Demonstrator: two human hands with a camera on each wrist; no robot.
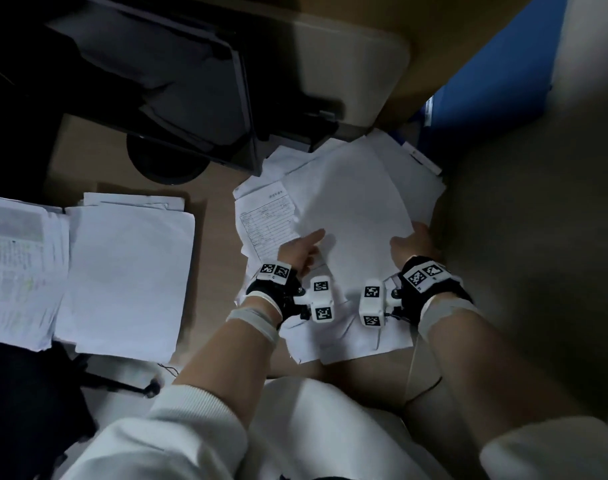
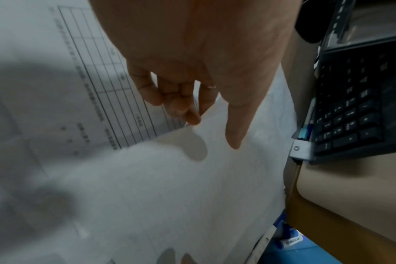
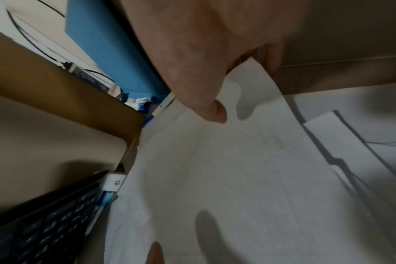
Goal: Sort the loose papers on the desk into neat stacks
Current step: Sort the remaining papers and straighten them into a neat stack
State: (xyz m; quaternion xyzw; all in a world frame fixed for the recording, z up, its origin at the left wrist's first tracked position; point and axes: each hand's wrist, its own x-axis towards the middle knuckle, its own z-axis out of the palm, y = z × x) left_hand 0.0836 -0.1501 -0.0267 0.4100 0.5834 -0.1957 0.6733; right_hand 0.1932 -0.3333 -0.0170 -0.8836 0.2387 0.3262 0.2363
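Observation:
A blank white sheet (image 1: pixel 358 209) (image 2: pixel 170 187) (image 3: pixel 226 169) lies tilted on top of a loose pile of papers (image 1: pixel 333 337) at the desk's right. My left hand (image 1: pixel 300 249) (image 2: pixel 211 128) holds its left edge: fingers (image 2: pixel 190 116) curl under the edge and the thumb stretches over the sheet. My right hand (image 1: pixel 413 239) (image 3: pixel 244 87) pinches the sheet's near right corner, thumb on top, fingers behind. A printed form (image 1: pixel 267 220) (image 2: pixel 97 89) shows beneath on the left. Two squared stacks sit at the left, one blank-topped (image 1: pixel 122 271), one printed (image 1: pixel 15 265).
A dark monitor (image 1: pixel 157 81) on a round foot stands at the back. A black keyboard (image 2: pixel 355 114) (image 3: pixel 45 232) sits under a raised beige shelf (image 1: pixel 351 64). A blue partition (image 1: pixel 496 74) and pens bound the pile at the back right. Bare desk (image 1: pixel 212 271) separates stacks and pile.

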